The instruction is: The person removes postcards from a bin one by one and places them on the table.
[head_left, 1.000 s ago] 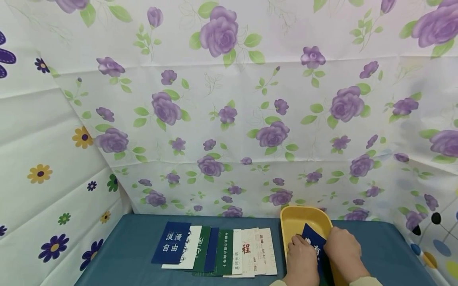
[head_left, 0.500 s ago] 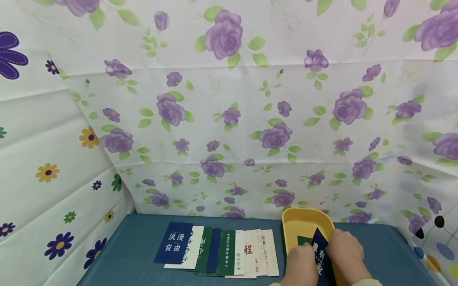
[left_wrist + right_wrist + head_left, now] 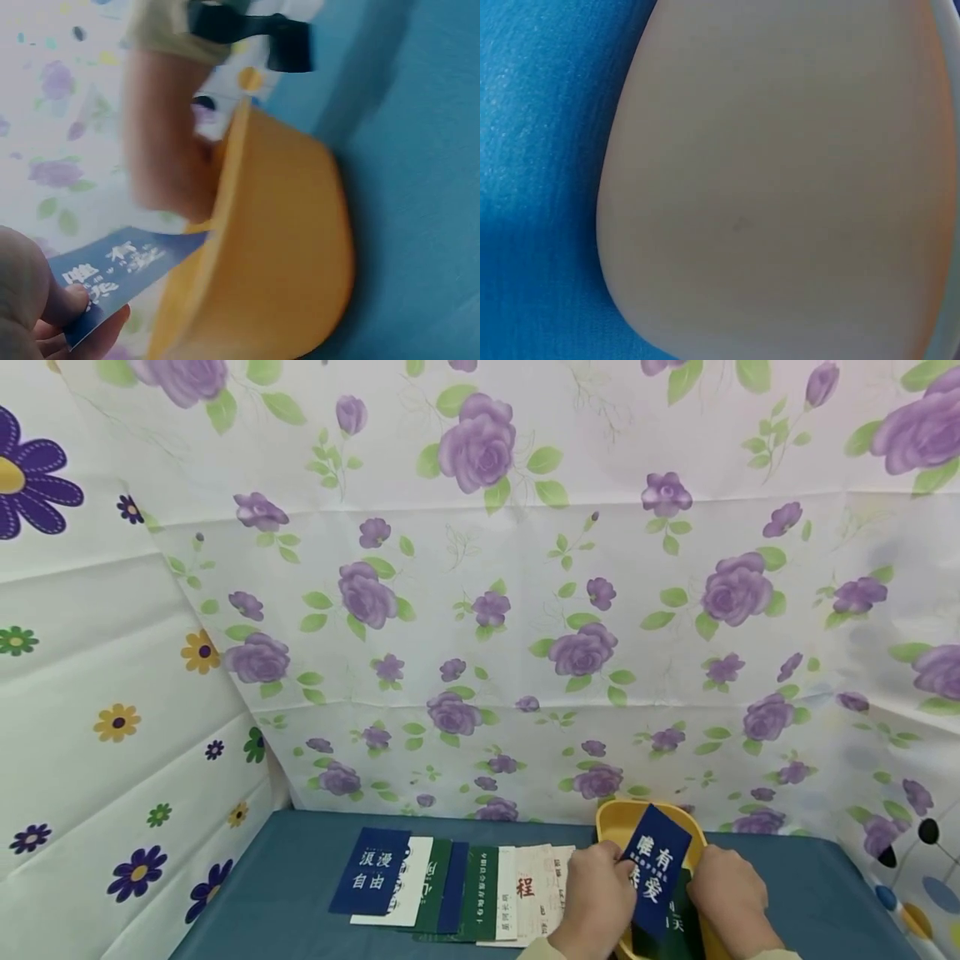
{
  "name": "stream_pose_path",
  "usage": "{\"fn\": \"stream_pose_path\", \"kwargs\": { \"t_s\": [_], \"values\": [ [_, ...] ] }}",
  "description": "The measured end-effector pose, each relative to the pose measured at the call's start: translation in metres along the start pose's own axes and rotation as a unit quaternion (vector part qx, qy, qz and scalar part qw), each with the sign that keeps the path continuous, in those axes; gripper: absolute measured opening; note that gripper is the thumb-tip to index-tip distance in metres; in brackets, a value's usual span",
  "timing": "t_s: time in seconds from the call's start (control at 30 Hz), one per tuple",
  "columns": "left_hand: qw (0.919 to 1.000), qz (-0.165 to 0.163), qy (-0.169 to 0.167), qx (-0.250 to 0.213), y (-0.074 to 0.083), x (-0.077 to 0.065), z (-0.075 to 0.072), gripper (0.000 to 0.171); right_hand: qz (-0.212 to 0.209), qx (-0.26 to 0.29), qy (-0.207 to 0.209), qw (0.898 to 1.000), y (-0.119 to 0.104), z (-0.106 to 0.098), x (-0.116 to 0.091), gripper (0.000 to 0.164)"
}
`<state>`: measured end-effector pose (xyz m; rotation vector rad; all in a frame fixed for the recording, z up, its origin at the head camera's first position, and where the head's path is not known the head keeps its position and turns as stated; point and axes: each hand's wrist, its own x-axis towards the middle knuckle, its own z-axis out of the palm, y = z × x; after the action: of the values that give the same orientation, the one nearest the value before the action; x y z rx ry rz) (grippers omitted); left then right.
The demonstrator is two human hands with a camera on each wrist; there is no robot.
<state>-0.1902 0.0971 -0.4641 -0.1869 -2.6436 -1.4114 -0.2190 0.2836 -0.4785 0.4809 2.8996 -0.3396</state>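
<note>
My left hand (image 3: 596, 897) pinches a dark blue card (image 3: 662, 868) with white characters by its left edge, tilted over the yellow bin (image 3: 609, 820). In the left wrist view the thumb lies on the card's printed face, fingers behind it. My right hand (image 3: 727, 893) grips the bin's right rim, fingers curled over it and partly hidden. Beneath the blue card, a dark green card (image 3: 678, 922) with white characters shows inside the bin. The right wrist view is filled by the bin's pale-looking outer wall (image 3: 772, 180).
Left of the bin, several overlapping cards lie in a row on the blue-green table (image 3: 262, 893). A blue card (image 3: 371, 872) lies at the left end, and a cream card (image 3: 528, 887) with a red character lies near the right end. A flowered cloth (image 3: 525, 610) hangs behind.
My left hand has drawn the blue card up and left out of the bin, uncovering the green card. The right hand stays at the bin's rim. The view has shifted slightly.
</note>
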Motion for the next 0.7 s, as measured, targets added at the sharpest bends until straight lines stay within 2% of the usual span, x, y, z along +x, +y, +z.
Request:
{"fn": "stream_pose_path", "kwargs": {
  "t_s": [0.07, 0.23, 0.37, 0.47, 0.7],
  "values": [
    [0.9994, 0.012, 0.017, -0.029, 0.000, 0.002, -0.012, 0.005, 0.000, -0.001, -0.005, 1.000, 0.001, 0.000, 0.000, 0.031],
    [0.9946, 0.049, 0.072, -0.055, -0.003, 0.007, -0.045, 0.003, -0.006, 0.005, -0.010, 1.000, 0.004, 0.002, 0.001, 0.030],
    [0.9888, 0.076, 0.116, -0.056, -0.007, 0.012, -0.069, 0.006, -0.012, 0.010, -0.005, 1.000, 0.004, 0.002, 0.002, 0.023],
    [0.9847, 0.093, 0.142, -0.042, -0.011, 0.015, -0.086, 0.007, -0.015, 0.007, 0.001, 1.000, 0.003, 0.002, 0.003, 0.023],
    [0.9785, 0.093, 0.181, -0.033, -0.024, 0.017, -0.117, 0.009, -0.020, 0.004, 0.003, 1.000, 0.003, 0.002, 0.002, 0.027]
  ]
}}
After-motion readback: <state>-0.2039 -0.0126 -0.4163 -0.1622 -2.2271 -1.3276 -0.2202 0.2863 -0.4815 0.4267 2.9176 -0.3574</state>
